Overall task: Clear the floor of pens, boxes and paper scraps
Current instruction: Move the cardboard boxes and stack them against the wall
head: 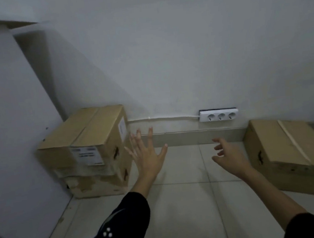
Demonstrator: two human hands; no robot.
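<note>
Two cardboard boxes are stacked in the left corner: the upper box (86, 135) with white labels rests on a worn lower box (95, 183). A third cardboard box (286, 153) sits on the floor at the right, against the wall. My left hand (148, 157) is open with fingers spread, just right of the stacked boxes and not touching them. My right hand (228, 156) is open with curled fingers, in the air left of the right box. Both hands hold nothing.
A white panel (11, 121) leans or stands at the left beside the stack. A white three-socket power strip (218, 115) hangs on the wall with its cable (161, 118) running left. Pale floor tiles (187, 210) lie between the boxes.
</note>
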